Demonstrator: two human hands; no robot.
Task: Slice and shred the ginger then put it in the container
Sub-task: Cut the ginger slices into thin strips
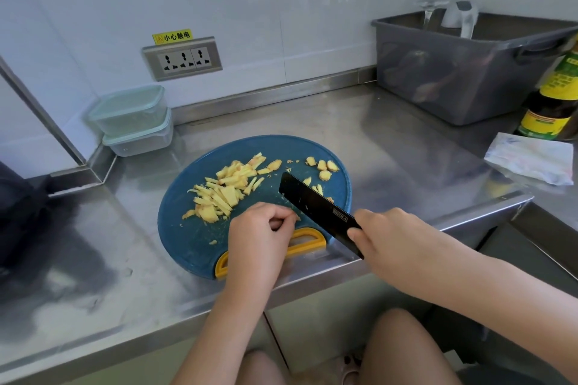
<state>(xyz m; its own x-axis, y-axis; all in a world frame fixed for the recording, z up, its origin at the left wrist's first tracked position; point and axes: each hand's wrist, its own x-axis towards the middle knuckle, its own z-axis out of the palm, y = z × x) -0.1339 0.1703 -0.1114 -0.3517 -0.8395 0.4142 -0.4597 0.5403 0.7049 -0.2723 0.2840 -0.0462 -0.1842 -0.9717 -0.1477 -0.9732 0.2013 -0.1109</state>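
A person's right hand [384,234] grips a black knife [316,209], its long blade running diagonally with the tip pointing away and to the left, over a round blue cutting board [187,237]. The left hand [259,228], fingers curled, appears to pinch a small piece of ginger [298,217] against the blade. Ginger shreds [219,191] lie at mixed angles mid-board, and slices [325,166] sit at the far edge. Stacked containers [134,119] wait in the corner. A yellow sticker [172,36] reads "小心触电"; the blade's mark is unreadable.

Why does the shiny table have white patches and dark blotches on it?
Head view: the steel counter mirrors light as pale glare near the front left; dark blotches are reflections, like under the grey bin; the ginger shreds look sharp.
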